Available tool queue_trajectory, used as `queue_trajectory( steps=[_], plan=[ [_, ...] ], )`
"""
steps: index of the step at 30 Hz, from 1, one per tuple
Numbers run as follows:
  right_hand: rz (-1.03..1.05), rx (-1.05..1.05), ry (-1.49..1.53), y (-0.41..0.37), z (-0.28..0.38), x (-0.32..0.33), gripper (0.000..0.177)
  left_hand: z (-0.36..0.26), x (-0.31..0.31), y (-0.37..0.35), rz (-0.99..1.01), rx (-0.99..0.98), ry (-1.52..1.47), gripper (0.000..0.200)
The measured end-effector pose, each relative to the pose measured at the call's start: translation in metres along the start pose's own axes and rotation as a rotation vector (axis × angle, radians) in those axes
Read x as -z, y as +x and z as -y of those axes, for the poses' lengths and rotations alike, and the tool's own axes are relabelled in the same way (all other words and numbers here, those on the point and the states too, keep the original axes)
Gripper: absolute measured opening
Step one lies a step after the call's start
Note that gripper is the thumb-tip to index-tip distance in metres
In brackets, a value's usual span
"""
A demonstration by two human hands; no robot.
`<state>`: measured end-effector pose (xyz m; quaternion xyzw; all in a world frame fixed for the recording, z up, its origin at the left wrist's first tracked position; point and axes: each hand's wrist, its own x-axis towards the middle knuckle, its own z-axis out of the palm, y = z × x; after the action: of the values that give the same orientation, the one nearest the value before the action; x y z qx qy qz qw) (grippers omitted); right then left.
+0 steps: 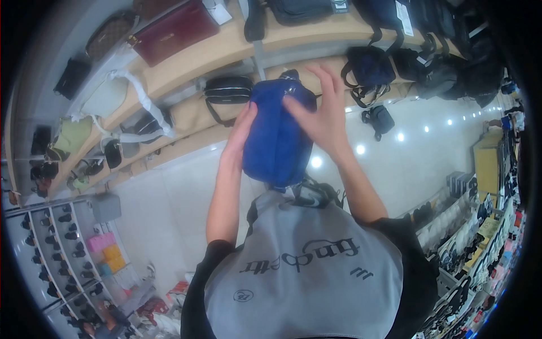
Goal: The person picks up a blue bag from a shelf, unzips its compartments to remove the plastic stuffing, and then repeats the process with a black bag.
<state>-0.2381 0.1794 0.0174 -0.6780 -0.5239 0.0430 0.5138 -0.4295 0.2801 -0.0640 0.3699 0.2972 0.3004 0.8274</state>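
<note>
A blue zippered pouch bag (276, 133) is held up in front of my chest, a small metallic emblem or zipper pull near its top end. Along its left side, my left hand (244, 131) grips it, some fingers hidden behind the bag. At the upper right, my right hand (326, 113) has its fingers stretched out and apart, with the thumb touching the bag's face near the emblem. Dark straps (316, 193) hang below the bag near my grey shirt.
Wooden display shelves (197, 48) curve across the top, carrying a dark red bag (175, 33), a black bag (227, 88) and a navy backpack (370, 66). A shoe rack (59, 248) stands lower left. Packed merchandise racks (468, 237) line the right.
</note>
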Motion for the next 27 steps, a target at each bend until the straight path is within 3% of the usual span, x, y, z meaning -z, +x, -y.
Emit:
queue_trajectory(
  steps=[1, 2, 5, 6, 9, 12, 15, 19, 27],
  plan=[
    [0.027, -0.063, 0.037, -0.010, 0.009, 0.001, 0.087, 0.000, -0.001, -0.004, -0.049, 0.027, -0.035, 0.061],
    [0.223, -0.191, 0.065, -0.021, -0.001, -0.001, 0.118, -0.001, -0.002, -0.008, -0.096, 0.056, -0.069, 0.062],
    [0.283, -0.416, 0.601, -0.045, -0.022, -0.023, 0.117, 0.002, 0.001, -0.010, -0.126, 0.067, -0.023, 0.062],
    [0.271, -0.351, 0.482, -0.047, -0.025, -0.026, 0.114, 0.003, 0.003, -0.009, -0.116, 0.055, 0.018, 0.062],
    [0.245, -0.434, 0.291, -0.047, -0.025, -0.024, 0.106, 0.012, 0.003, -0.004, -0.085, -0.119, 0.357, 0.061],
    [0.181, -0.430, 0.164, -0.043, -0.023, -0.022, 0.100, 0.011, -0.007, -0.018, -0.231, -0.539, 0.863, 0.041],
    [0.161, -0.399, 0.099, -0.039, -0.011, -0.018, 0.096, -0.008, -0.026, -0.034, -0.154, -0.626, 1.272, 0.021],
    [0.212, -0.416, 0.016, -0.030, -0.008, -0.008, 0.093, -0.025, -0.007, -0.031, -0.374, -0.681, 1.190, 0.019],
    [0.230, -0.404, -0.023, -0.030, -0.005, -0.007, 0.090, -0.034, -0.007, -0.038, -0.346, -0.570, 1.103, 0.014]
  ],
)
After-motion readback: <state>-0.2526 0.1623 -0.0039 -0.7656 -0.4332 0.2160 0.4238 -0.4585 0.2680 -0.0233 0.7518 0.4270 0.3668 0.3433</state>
